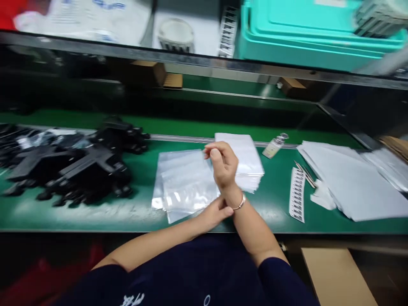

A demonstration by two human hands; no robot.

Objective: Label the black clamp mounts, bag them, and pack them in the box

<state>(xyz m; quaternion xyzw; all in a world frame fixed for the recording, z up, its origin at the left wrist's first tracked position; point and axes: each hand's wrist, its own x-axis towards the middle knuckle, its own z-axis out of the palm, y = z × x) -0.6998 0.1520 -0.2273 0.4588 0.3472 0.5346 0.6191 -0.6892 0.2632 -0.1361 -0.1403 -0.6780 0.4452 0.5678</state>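
My right hand (223, 163) is raised above the bench with its fingers curled in, and I see nothing in them. A thin bracelet (243, 201) circles that wrist. My left hand (216, 213) is closed around the right wrist, close to the bracelet, with some of its fingers hidden behind it. Beneath and to the left of the hands lie clear plastic bags (185, 182), loosely overlapping. Just beyond the right hand is a stack of white sheets or bags (247, 157).
Black plastic parts (86, 170) are heaped on the left of the green bench (140, 219). Rightward are a small bottle (273, 147), a label strip (297, 194), crumpled paper (322, 195) and large white sheets (357, 182). A shelf (204, 61) overhead carries teal bins (312, 46).
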